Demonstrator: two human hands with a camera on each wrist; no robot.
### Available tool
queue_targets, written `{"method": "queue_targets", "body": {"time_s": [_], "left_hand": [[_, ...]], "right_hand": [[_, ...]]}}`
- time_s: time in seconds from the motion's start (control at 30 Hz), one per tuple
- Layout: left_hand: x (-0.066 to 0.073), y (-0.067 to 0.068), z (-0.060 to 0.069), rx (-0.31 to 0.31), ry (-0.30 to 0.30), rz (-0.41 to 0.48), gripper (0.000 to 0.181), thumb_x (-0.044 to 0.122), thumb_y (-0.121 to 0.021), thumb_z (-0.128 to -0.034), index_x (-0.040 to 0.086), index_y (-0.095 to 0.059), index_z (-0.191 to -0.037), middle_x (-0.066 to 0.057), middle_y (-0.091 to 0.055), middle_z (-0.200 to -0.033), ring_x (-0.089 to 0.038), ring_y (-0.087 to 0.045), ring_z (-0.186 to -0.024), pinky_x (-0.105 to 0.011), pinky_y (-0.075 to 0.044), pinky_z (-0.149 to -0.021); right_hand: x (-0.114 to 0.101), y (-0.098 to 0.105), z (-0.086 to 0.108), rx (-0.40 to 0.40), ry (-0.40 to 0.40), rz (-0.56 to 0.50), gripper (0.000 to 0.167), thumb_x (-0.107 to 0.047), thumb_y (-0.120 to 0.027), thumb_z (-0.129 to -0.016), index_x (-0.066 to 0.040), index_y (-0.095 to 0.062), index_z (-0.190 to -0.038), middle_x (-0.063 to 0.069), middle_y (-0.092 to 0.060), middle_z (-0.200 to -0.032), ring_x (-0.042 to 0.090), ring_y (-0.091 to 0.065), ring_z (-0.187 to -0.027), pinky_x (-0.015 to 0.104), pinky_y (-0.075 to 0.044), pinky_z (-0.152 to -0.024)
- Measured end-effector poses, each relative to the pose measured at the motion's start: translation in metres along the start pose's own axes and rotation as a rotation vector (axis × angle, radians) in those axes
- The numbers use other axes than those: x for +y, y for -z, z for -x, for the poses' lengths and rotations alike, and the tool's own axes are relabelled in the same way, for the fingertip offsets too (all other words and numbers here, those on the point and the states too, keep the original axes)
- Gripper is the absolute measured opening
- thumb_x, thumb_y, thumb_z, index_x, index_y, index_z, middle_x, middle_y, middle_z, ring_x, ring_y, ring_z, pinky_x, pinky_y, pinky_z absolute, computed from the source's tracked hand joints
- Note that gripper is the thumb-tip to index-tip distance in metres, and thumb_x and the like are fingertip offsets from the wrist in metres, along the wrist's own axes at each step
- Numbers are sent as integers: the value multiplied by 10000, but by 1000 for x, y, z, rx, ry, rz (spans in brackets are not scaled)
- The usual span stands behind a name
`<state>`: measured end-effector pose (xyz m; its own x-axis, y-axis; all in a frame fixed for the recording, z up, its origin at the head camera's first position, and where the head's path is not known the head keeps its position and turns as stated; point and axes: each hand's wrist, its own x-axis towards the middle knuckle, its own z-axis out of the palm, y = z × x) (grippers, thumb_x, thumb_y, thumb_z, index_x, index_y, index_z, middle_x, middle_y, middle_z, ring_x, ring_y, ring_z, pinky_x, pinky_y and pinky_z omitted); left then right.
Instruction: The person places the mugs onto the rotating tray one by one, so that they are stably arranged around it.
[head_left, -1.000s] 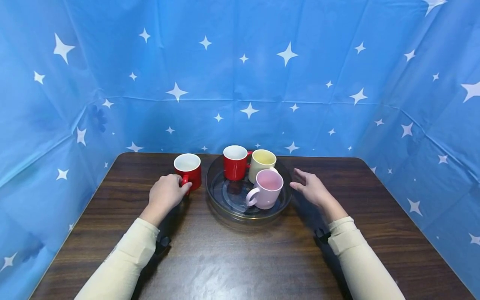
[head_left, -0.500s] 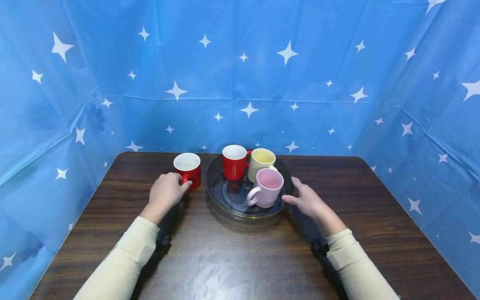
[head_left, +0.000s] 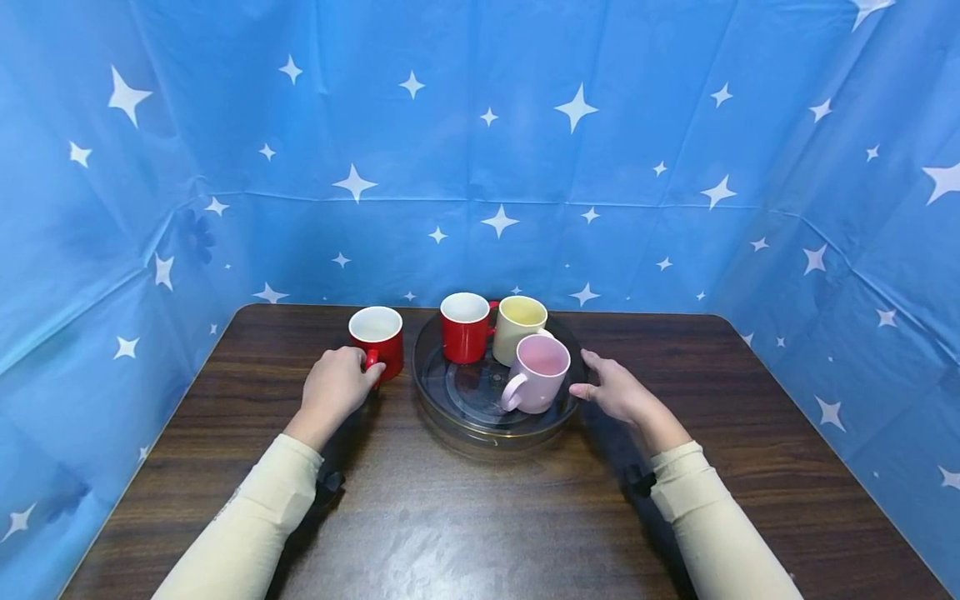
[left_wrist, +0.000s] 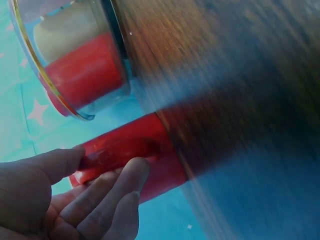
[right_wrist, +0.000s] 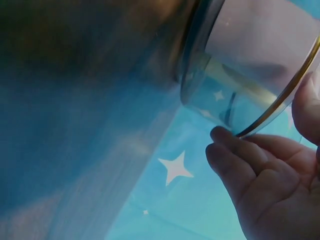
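My left hand [head_left: 337, 385] pinches the handle of a red mug [head_left: 388, 354] with a white inside, upright on the table left of a round glass tray. In the left wrist view, the thumb and fingers [left_wrist: 132, 175] close on that red handle [left_wrist: 120, 152]. The clear tray [head_left: 480, 429] has a gold rim. It holds a second red mug [head_left: 464, 337], a pale yellow mug [head_left: 512, 337] and a pink mug [head_left: 542, 383]. My right hand [head_left: 618, 396] is at the tray's right side, its fingers [right_wrist: 225, 155] loosely extended by the outer wall; firm contact is unclear.
The dark wooden table [head_left: 480, 533] extends in front of the tray and to both sides. A blue curtain [head_left: 480, 150] with white stars surrounds the back and sides.
The right hand has moved left to the tray's side. The tray's mugs have turned slightly: the red one leftward, the pink one rightward. The left hand keeps its hold on the mug.
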<state>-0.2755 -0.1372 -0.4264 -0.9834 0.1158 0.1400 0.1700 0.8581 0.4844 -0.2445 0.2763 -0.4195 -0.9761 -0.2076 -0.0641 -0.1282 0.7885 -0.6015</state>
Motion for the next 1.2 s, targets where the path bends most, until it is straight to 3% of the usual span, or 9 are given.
{"method": "queue_targets", "body": {"time_s": [0.17,0.4,0.73,0.8,0.93,1.03,1.13,1.2], "left_hand": [[1,1,1,-6,5,-11,319,272,-672,-977,11,-696,-796,-80,-618,-611,-249,-548,-574,-374,-509,-540],[0,-1,2,-10,11,-27,321,280,-667,-982,-1,-700,-830,-82,-617,-625,-250,-549,-576,-384,-516,-536],[1,-3,1,7,-5,-23,317,252,-675,-978,-2,-679,-789,-83,-606,-608,-240,-547,-558,-392,-532,-551],[0,-3,0,11,-7,-22,312,249,-673,-978,-4,-675,-794,-87,-609,-612,-243,-550,-558,-399,-537,-552],[0,-5,0,11,-3,-27,310,259,-671,-978,4,-669,-801,-83,-605,-609,-244,-552,-556,-395,-535,-548],[0,-4,0,2,1,-31,313,265,-664,-981,11,-662,-798,-78,-598,-605,-243,-549,-554,-388,-521,-536],[0,-3,1,-5,4,-37,316,267,-660,-984,19,-654,-789,-74,-592,-603,-244,-548,-554,-382,-510,-527],[0,-2,1,-9,4,-42,321,265,-657,-986,21,-655,-778,-72,-589,-600,-244,-545,-553,-381,-504,-519]], "right_hand": [[4,8,-8,-35,-16,-40,703,-115,-661,-982,104,-288,-1536,325,-308,-1565,473,-308,-1448,577,-311,-1146],[13,15,-22,-76,-1,-127,661,-51,-619,-1000,63,-277,-1554,324,-331,-1548,462,-384,-1407,532,-421,-1078],[16,20,-35,-32,-25,-123,558,-55,-585,-1022,1,-378,-1536,291,-434,-1504,421,-475,-1361,521,-435,-1072],[16,20,-37,-15,-41,-115,533,-69,-581,-1028,-22,-408,-1530,277,-471,-1486,379,-532,-1310,491,-466,-1049],[19,19,-43,42,-50,-88,485,-100,-592,-1028,-46,-481,-1497,259,-626,-1275,329,-602,-944,401,-515,-834],[22,17,-45,94,-39,-70,463,-127,-582,-1039,-28,-497,-1483,251,-633,-1274,382,-621,-1006,436,-519,-880],[23,18,-42,129,-44,-52,471,-152,-558,-1053,-9,-475,-1494,242,-524,-1460,405,-507,-1332,524,-434,-1072],[21,21,-38,126,-50,-32,498,-178,-549,-1060,2,-440,-1512,263,-467,-1499,432,-431,-1394,565,-378,-1110]]}}
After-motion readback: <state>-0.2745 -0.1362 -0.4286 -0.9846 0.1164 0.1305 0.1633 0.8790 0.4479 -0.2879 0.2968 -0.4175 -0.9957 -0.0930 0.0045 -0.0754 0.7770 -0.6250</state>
